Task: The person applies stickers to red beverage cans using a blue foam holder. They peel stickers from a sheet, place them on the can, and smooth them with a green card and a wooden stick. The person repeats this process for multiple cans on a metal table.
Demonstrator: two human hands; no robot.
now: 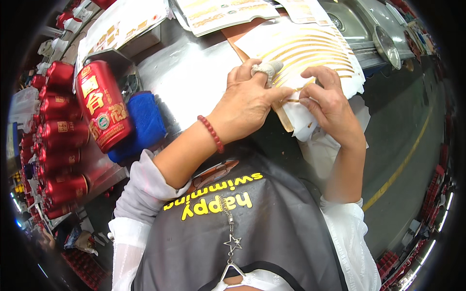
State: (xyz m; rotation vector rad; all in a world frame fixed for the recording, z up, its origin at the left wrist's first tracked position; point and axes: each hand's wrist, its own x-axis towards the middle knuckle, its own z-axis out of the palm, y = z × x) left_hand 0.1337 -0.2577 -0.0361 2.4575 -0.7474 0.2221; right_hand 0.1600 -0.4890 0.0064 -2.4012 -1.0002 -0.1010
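Note:
A sheet of white backing paper carries several curved, thin gold strips and lies at the far right of the metal table, over its edge. At its near end, one short gold strip spans the gap between my fingertips. My right hand pinches one end of it between thumb and finger. My left hand is closed, its thumb at the strip's other end; the exact grip is partly hidden. A whitish finger cover wraps one left finger. Under my hands, a brown board edge sticks out.
A red bottle-shaped container lies tilted on a blue cloth at the left. Rows of red containers stand beyond it. Printed sheets cover the table's back. A metal basin is at the far right, with a metal bowl beside it.

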